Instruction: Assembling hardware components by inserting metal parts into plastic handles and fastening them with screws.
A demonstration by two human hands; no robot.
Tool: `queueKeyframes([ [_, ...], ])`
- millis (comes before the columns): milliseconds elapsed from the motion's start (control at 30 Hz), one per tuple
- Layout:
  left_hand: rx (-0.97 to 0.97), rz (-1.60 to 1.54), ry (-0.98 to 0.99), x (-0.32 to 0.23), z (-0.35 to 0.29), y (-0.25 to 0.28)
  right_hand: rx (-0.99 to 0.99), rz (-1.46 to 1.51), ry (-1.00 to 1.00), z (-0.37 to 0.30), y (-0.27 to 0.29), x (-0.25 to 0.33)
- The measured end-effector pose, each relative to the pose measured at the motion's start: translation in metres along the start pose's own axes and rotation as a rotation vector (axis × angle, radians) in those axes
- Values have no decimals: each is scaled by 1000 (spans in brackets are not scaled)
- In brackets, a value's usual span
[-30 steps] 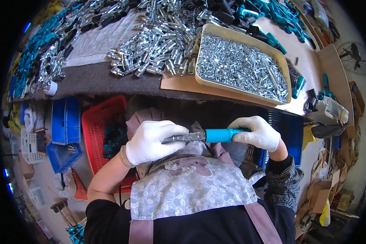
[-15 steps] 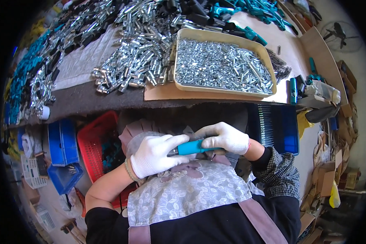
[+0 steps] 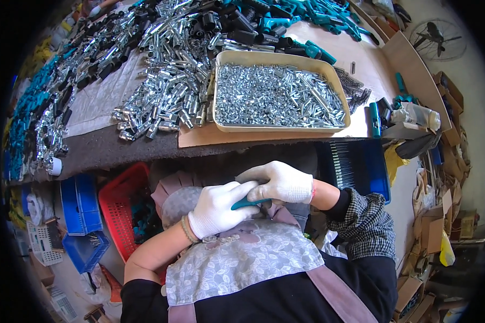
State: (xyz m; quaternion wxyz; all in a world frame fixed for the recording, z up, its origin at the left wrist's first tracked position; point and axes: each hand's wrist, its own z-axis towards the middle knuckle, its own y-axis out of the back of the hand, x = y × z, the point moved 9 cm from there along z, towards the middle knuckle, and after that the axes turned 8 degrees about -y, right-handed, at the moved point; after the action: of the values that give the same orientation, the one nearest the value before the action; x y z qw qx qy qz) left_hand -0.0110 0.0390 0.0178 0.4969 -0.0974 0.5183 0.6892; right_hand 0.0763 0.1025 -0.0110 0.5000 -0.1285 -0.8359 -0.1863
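Both my hands wear white knit gloves and meet in front of the apron (image 3: 242, 255), below the bench edge. My left hand (image 3: 220, 209) is wrapped round a teal tool handle (image 3: 246, 204), of which only a short stretch shows between the gloves. My right hand (image 3: 282, 183) closes over its other end, its fingers touching those of the left. The ends of the handle are hidden by the gloves.
On the bench, a cream tray (image 3: 283, 130) holds small metal pins. Left of it lie shiny metal sockets (image 3: 170, 102); teal handles (image 3: 328, 19) lie behind. Springs (image 3: 355, 89) lie right of the tray. Below stand a red basket (image 3: 113, 215), blue bins (image 3: 81, 204) and a dark blue crate (image 3: 380, 172).
My hands have drawn together, the right moving left over the teal handle, so much less of it shows. The whole view has shifted slightly.
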Motion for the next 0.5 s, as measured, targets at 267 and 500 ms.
queueKeyframes([
  [267,-66,109,23,11,-7,20,-900,-762,212,-45,122,57],
  [500,-43,92,59,8,-7,19,-713,-936,-169,-4,157,29],
])
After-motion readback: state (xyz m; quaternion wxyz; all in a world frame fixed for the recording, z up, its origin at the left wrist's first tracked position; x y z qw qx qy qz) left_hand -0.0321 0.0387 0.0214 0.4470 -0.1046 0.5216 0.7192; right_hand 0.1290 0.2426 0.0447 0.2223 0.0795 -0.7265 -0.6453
